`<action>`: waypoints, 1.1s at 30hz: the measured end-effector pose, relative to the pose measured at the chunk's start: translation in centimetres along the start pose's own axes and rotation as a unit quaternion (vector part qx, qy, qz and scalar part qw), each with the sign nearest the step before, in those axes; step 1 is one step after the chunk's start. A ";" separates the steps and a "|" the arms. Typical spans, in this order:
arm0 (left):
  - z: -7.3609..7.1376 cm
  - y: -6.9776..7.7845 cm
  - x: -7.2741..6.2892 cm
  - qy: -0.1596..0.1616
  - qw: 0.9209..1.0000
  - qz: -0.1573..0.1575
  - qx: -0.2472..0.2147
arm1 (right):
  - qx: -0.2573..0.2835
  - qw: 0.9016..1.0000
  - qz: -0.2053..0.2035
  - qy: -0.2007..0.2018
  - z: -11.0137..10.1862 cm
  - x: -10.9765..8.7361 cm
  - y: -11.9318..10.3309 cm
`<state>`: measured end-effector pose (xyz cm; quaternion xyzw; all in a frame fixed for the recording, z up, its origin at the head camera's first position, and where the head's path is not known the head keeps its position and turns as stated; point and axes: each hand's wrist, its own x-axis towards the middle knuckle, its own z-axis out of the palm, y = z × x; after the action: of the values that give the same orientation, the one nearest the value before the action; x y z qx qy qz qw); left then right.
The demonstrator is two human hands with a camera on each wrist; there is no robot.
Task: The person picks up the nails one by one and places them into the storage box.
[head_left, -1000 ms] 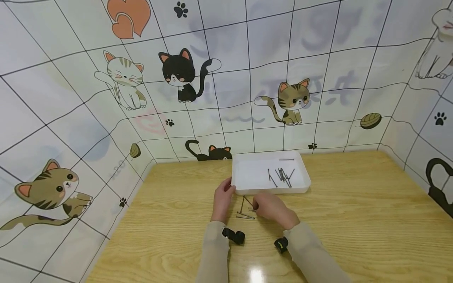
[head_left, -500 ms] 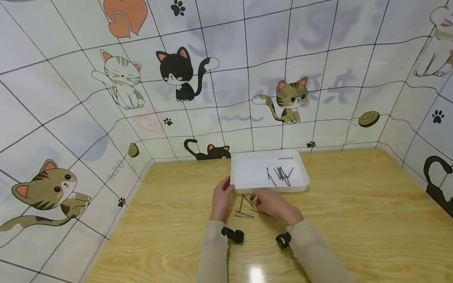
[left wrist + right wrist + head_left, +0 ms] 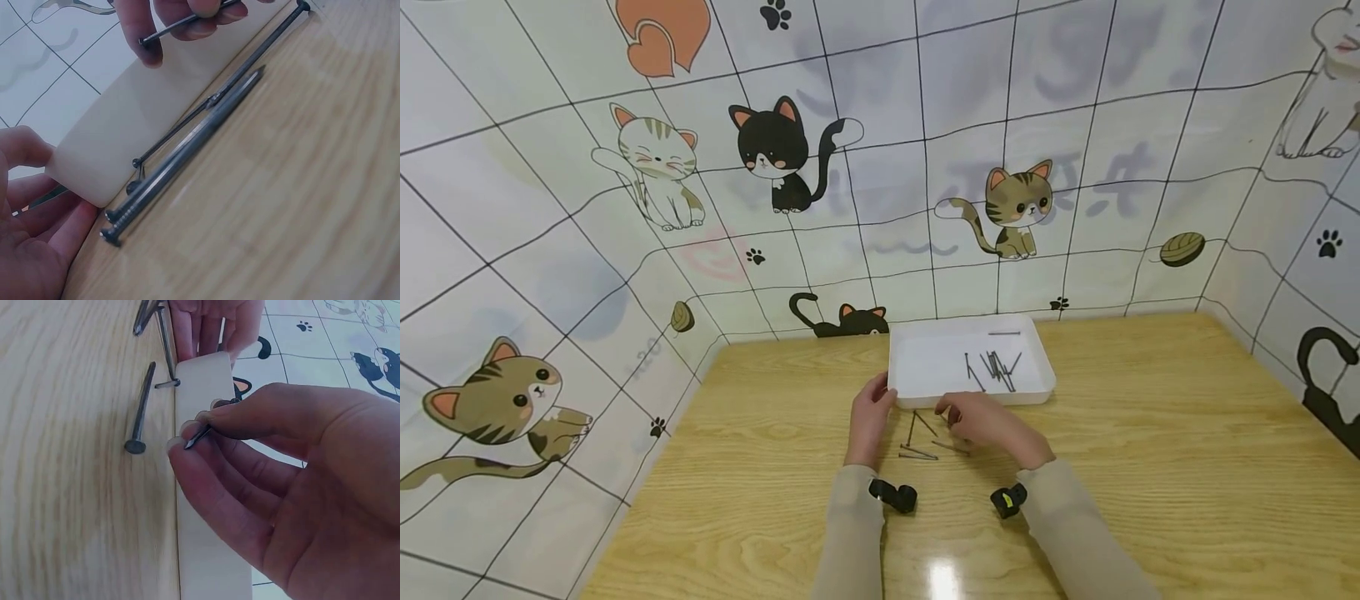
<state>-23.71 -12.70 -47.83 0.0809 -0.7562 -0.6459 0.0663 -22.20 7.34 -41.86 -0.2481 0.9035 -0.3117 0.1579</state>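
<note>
A shallow white tray [image 3: 925,367] holds several nails [image 3: 996,367], most of them in a loose heap on its right side. My left hand [image 3: 872,421] grips the tray's front left corner. Just in front of the tray, my right hand [image 3: 988,421] pinches a single nail [image 3: 199,434] between thumb and fingers, above the table. Several more nails [image 3: 917,452] lie scattered on the wood between the two hands. Seen from the left wrist, these nails [image 3: 187,156] lie close together beside the tray wall [image 3: 119,131]. One nail [image 3: 142,409] rests apart in the right wrist view.
The wooden table [image 3: 1150,433] reaches to a wall [image 3: 880,167] covered in printed cats and grid lines, which the tray stands near. Side walls rise at left and right. A black wrist camera [image 3: 895,497] sits on the left sleeve, another [image 3: 1008,500] on the right.
My right hand has lifted a nail off the pile and shifted slightly right and toward the tray. Another nail now shows on the table below it. My left hand stays at the tray corner.
</note>
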 end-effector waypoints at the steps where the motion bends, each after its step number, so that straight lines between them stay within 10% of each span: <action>1: 0.0 0.0 -0.1 0.001 1.000 0.000 0.001 | 0.004 1.000 0.002 0.003 0.0 0.0 0.1; 33: 0.1 0.2 -0.2 -0.008 1.000 0.004 -0.012 | 0.095 0.981 -0.010 0.171 -2.9 -0.1 3.9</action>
<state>-23.55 -12.58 -47.64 0.0726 -0.7489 -0.6556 0.0639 -24.74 11.47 -42.10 -0.1841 0.8809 -0.4355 0.0203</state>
